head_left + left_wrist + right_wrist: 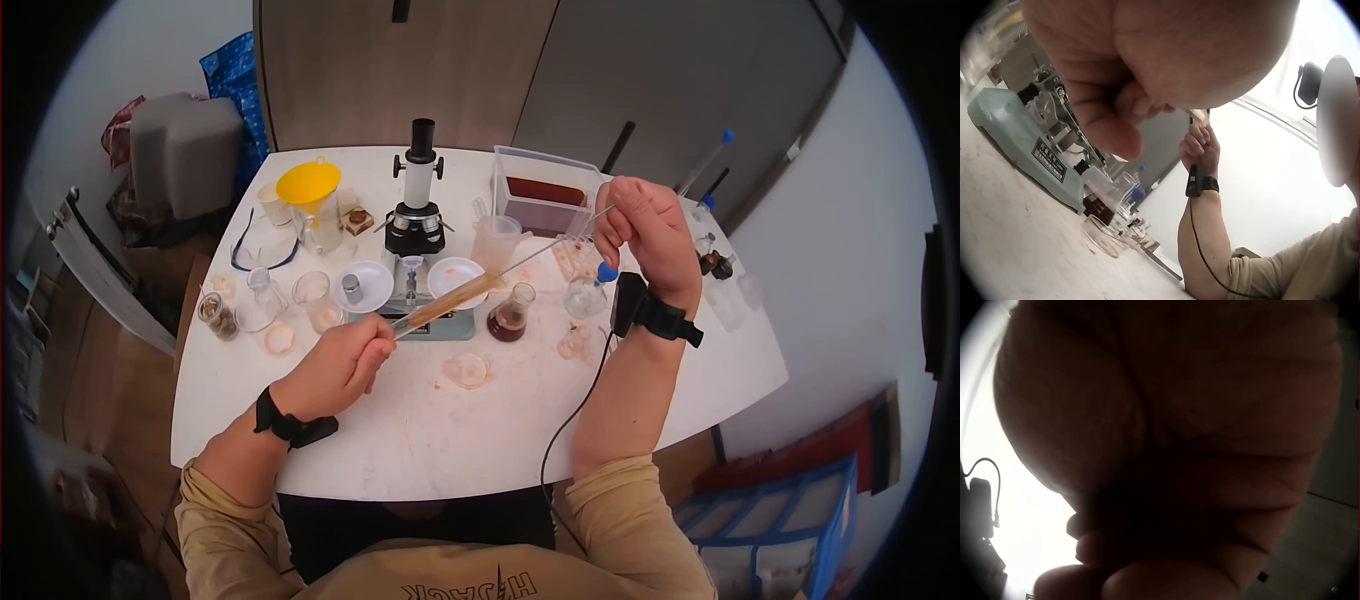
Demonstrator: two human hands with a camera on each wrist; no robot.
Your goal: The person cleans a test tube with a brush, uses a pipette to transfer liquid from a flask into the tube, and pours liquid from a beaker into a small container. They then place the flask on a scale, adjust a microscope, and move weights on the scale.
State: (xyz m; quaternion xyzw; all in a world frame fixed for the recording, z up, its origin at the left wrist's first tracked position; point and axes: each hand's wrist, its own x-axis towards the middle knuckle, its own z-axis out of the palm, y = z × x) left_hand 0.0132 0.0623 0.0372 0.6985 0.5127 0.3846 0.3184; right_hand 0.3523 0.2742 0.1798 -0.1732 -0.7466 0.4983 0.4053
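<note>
In the head view the left hand [340, 368] grips the lower end of a clear glass tube [455, 300] with a brownish coating inside. Its fingers curl round the glass. A thin rod [545, 247] runs from the tube's upper end to the raised right hand [650, 225], which pinches the rod's far end. Tube and rod slant up to the right, above the balance and a flask of dark liquid [508, 318]. The left hand's palm [1191, 50] fills the top of the left wrist view. The right wrist view shows a dark, close palm [1179, 425] with curled fingers; the rod is hidden there.
A microscope [415, 200] stands at the back beside a clear bin [545, 185]. Yellow funnel [309, 182], safety glasses [262, 250] and glassware lie left. White dishes [372, 287] sit by the green balance [450, 327]. A blue-topped flask [586, 298] is below the right hand.
</note>
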